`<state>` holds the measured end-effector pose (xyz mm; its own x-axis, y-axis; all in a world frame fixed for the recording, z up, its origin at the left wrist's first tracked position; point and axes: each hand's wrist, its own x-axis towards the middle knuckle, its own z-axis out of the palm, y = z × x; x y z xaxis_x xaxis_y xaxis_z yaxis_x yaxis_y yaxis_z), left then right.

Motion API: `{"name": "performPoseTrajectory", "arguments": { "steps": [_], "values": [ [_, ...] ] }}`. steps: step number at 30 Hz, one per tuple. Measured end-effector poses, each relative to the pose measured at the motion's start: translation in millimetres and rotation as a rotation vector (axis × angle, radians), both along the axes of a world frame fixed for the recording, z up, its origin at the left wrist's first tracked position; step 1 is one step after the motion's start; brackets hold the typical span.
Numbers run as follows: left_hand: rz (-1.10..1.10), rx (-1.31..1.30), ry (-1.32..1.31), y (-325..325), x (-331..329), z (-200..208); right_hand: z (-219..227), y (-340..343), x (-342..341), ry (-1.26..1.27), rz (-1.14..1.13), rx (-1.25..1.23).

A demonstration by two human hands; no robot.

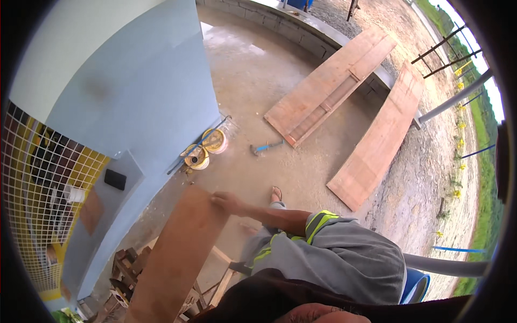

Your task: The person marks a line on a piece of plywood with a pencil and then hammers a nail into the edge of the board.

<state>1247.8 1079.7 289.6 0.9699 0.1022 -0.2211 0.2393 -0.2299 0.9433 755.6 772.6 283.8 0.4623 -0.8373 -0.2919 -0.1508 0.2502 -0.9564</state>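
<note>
My right hand (pixel 225 203) is closed round the upper corner of a long reddish-brown plywood board (pixel 175 253). The board slants down to the lower edge of the view, over a pile of wood scraps. My right arm reaches across from a grey sleeve with yellow-green stripes. My left hand is not in view. Beyond the board, a hammer (pixel 266 146) with a blue handle lies on the concrete floor. Two round buckets (pixel 214 141) with yellowish rims stand by the wall, with a thin blue bar (pixel 207 137) across them.
Two long wooden panels (pixel 371 140) (pixel 307 97) lean against a low block wall (pixel 280 24) at the right; one has a recessed strip. A blue-grey wall (pixel 156 81) and white mesh (pixel 59 177) stand left. Wood scraps (pixel 126 269) lie beneath the board.
</note>
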Motion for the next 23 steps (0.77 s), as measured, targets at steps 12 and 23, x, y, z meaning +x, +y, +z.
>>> {"name": "performPoseTrajectory", "arguments": {
  "steps": [12, 23],
  "values": [
    [-0.535, 0.194, -0.561, -170, -71, 96, -16, 11, -8, -0.086, 0.571, 0.337],
    [-1.428, -0.185, -0.085, -449, -362, 102, -291, 12, -499, 0.777, -0.609, 0.497]
  ]
}}
